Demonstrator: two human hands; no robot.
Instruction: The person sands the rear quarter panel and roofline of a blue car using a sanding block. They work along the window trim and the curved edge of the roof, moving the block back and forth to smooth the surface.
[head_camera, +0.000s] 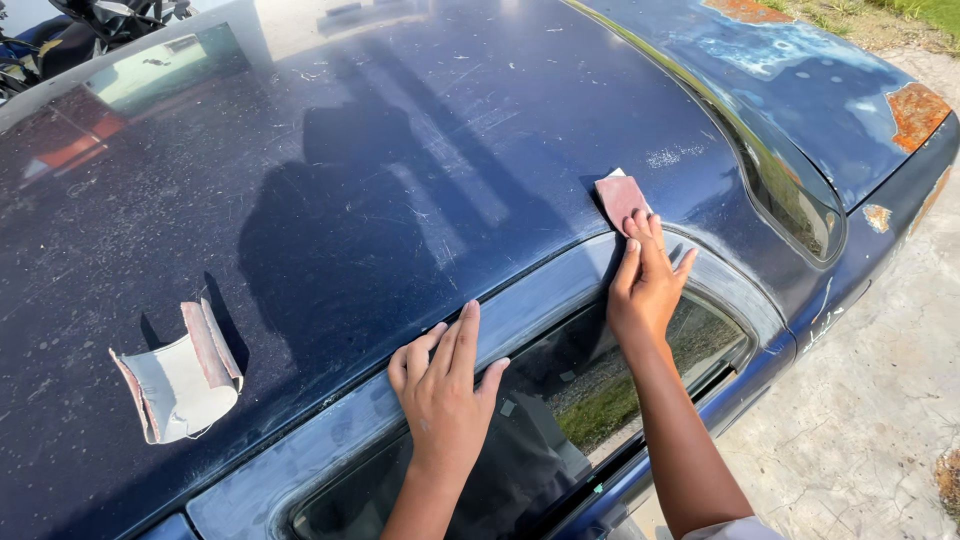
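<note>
Nearest the camera, the left hand (443, 385) lies flat with its fingers (466, 335) spread and released, grasping nothing, on the dull sanded door frame (540, 305) just above the side window (600, 400) of a dark blue car. Further along the same frame, the right hand (645, 285) presses its fingers (640, 235) onto a small reddish sandpaper piece (620, 197), pinning it against the edge of the dusty car roof (380, 180). Well apart to the left, a curled sheet of sandpaper (180, 375) rests on the roof. Rust patches (915, 112) mark the rear body.
</note>
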